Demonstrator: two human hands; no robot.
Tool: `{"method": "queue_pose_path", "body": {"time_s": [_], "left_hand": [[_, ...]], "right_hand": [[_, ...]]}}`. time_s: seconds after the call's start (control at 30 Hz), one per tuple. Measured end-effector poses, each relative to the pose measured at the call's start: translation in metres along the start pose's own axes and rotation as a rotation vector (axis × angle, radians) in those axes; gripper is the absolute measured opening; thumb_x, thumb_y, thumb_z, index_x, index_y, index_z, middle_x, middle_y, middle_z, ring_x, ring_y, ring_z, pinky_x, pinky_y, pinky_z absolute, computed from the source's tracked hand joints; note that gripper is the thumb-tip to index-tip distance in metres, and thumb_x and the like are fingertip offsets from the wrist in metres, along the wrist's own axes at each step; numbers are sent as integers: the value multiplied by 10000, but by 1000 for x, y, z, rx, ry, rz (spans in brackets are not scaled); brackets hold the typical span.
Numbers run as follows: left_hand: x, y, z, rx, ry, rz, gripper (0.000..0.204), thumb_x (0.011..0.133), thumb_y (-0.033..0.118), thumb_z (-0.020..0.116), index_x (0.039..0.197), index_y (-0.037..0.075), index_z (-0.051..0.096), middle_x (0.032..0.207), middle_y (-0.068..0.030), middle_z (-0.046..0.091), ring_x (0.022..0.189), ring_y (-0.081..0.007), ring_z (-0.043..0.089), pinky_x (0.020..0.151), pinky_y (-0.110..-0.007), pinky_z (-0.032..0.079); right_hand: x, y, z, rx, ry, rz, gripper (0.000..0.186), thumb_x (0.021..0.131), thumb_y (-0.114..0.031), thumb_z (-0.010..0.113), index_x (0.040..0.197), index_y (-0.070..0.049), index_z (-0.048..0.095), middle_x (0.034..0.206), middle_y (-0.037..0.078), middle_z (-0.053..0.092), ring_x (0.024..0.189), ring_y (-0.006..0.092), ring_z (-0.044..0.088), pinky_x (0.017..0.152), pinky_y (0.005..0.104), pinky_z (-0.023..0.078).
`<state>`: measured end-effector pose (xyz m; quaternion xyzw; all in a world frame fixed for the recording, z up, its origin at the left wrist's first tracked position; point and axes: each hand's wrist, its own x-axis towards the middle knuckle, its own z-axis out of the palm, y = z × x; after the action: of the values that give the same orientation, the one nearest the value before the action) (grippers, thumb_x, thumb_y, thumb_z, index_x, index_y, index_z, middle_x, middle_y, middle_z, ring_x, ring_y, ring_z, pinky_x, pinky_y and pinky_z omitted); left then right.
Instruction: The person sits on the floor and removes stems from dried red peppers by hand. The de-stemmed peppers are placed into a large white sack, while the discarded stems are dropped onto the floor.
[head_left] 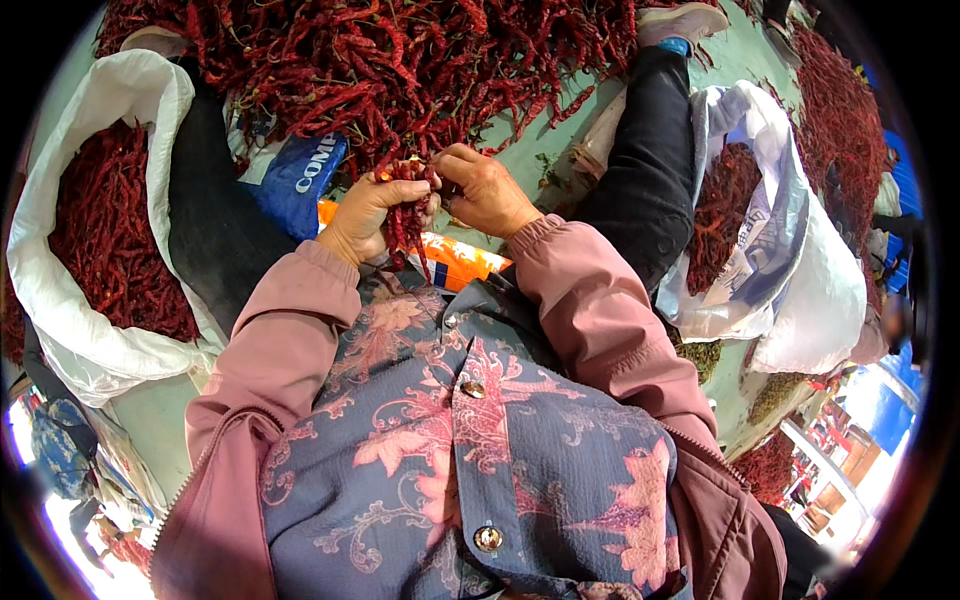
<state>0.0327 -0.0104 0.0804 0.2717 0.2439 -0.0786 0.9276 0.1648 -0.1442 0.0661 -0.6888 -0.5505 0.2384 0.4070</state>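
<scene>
Wrinkled, dry, slightly glossy red chillies (405,215); smooth white woven-plastic sack (60,290); matt pink cloth sleeves (610,320).

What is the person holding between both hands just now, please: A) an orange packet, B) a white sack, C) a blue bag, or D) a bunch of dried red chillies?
D: the left hand and right hand close together on a bunch of dried red chillies, in front of the big chilli pile.
</scene>
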Motion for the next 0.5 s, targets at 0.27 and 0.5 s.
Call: {"method": "queue_pose_path", "body": {"time_s": [0.27, 0.5], "left_hand": [[-10, 14, 1, 255, 121, 217, 364, 730, 31, 636, 1082, 3, 546, 763, -44, 561, 655, -122, 527, 632, -247, 437], [2, -13, 5, 349, 245, 320, 153, 743, -8, 626, 890, 11, 589, 850, -19, 589, 783, -112, 542, 752, -247, 448]], "right_hand": [[-6, -10, -11, -183, 160, 101, 285, 635, -33, 571, 920, -55, 575, 858, 137, 528, 794, 346, 548, 683, 393, 470], [-4, -20, -1, 993, 234, 672, 209, 748, 42, 444, 921, 10, 557, 833, 96, 588, 704, 168, 617, 593, 288, 522]]}}
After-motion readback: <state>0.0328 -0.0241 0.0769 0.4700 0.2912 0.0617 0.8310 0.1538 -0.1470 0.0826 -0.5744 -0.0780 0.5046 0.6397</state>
